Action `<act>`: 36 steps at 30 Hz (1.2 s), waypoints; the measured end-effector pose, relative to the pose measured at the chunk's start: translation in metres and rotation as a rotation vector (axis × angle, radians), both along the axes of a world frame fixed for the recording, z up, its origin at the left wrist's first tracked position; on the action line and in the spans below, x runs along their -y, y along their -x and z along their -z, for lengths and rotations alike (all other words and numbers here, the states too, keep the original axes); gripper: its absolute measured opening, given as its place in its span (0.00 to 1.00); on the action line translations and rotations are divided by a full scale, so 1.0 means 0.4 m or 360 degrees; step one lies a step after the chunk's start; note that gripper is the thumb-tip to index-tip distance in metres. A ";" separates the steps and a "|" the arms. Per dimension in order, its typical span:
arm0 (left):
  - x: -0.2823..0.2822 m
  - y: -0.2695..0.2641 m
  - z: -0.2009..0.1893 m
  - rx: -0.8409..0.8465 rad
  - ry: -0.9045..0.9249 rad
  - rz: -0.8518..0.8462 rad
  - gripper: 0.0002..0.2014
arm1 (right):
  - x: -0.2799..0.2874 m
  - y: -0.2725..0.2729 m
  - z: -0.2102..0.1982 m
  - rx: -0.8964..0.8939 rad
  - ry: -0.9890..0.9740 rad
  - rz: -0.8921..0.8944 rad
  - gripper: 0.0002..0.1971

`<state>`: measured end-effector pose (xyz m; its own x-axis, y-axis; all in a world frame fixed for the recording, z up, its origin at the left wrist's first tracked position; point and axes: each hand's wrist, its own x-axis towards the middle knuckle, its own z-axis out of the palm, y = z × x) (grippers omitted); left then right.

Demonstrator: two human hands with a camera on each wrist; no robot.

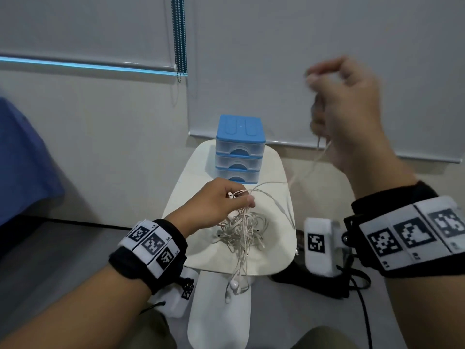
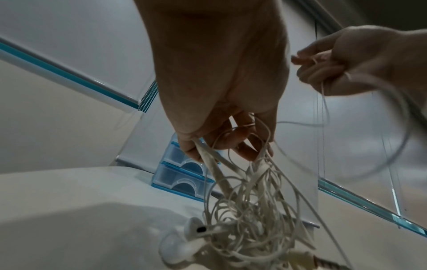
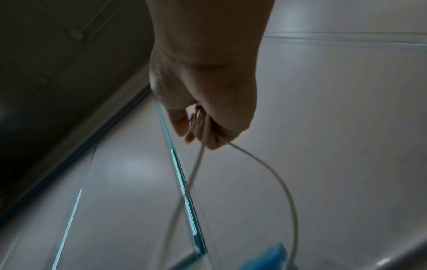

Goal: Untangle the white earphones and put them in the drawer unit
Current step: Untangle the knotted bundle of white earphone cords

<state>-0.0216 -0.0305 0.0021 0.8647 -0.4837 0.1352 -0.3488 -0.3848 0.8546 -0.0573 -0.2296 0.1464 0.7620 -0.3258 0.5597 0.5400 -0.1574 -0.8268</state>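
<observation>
White bench [image 1: 281, 238] before a pale wall with roller blinds [image 1: 327, 71]. Nearest, earbuds [image 1: 234, 285] dangle over the front edge of the bench. Above its middle, the left hand [image 1: 214, 205] forms a narrow grip, fingers curled round several strands at the top of the white earphones [image 1: 241, 230]; the tangle hangs directly beneath the grip. One cord [image 1: 309, 167] runs up to the right hand [image 1: 352, 114], raised and blurred, which pinches it between curled fingers. Farthest, the blue drawer unit [image 1: 240, 149] stands at the rear of the bench, all three drawers closed; contents cannot be told.
</observation>
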 end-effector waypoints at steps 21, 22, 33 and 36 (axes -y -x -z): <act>0.004 0.014 0.002 -0.0048 0.0071 0.0040 0.07 | -0.029 -0.010 0.110 -0.0269 0.0373 -0.0007 0.15; 0.004 0.015 0.004 -0.0050 0.0064 0.0051 0.08 | -0.027 -0.010 0.096 -0.0185 0.0188 -0.0005 0.15; 0.002 0.013 0.013 -0.0068 0.0026 0.0138 0.04 | 0.005 0.040 0.023 0.0311 -0.0769 -0.0059 0.16; -0.003 0.011 0.017 -0.0098 0.0019 0.0123 0.06 | 0.026 0.046 0.021 0.0239 -0.0729 -0.0025 0.18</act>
